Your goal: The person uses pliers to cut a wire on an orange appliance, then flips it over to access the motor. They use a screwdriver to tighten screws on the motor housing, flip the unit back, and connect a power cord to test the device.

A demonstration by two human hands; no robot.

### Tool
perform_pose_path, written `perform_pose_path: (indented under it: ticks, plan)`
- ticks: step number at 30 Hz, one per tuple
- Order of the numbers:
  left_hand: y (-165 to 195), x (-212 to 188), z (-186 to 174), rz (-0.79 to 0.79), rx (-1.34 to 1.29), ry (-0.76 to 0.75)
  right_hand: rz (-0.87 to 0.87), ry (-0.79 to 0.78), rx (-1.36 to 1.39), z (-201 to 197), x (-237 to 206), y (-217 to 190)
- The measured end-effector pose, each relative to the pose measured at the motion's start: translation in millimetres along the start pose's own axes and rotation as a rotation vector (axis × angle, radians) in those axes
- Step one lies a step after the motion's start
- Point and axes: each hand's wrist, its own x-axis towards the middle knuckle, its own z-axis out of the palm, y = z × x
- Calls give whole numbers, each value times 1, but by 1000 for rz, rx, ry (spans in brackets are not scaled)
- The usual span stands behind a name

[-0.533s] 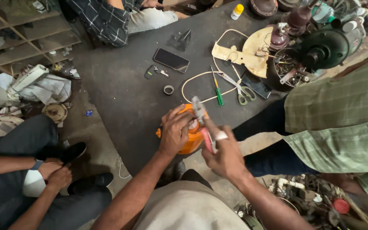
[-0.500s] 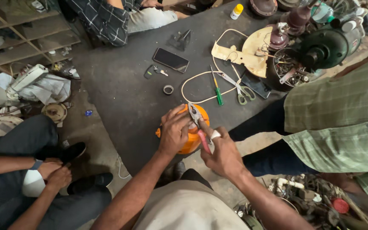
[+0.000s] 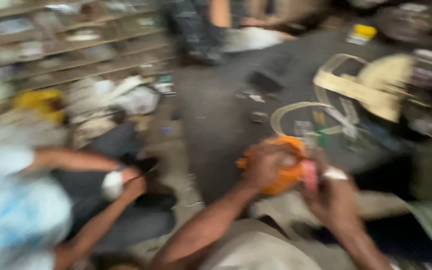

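Dark grey surface [image 3: 216, 125] fills the middle of the view, and the whole picture is smeared with motion blur. On it, a flat dark rectangular slab [image 3: 265, 80] sits toward the far side, with a small round ring [image 3: 259, 117] nearer in. A pale looping cable [image 3: 288, 112] curls across to the right, beside a cream-coloured flat part [image 3: 371, 85]. A yellow-capped little container [image 3: 360, 33] stands at the far edge. An orange round object [image 3: 281, 170] rests at the near edge.
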Motion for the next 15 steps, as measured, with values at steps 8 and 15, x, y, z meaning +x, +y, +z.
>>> perform_pose_path:
  ticks: [8,15]
  plan:
    - [0,3,33,-101,190,51,-88,-37,197,8,26,44]
    - [2,-5,21,-135,204,12,-96,-31,332,36,11,38]
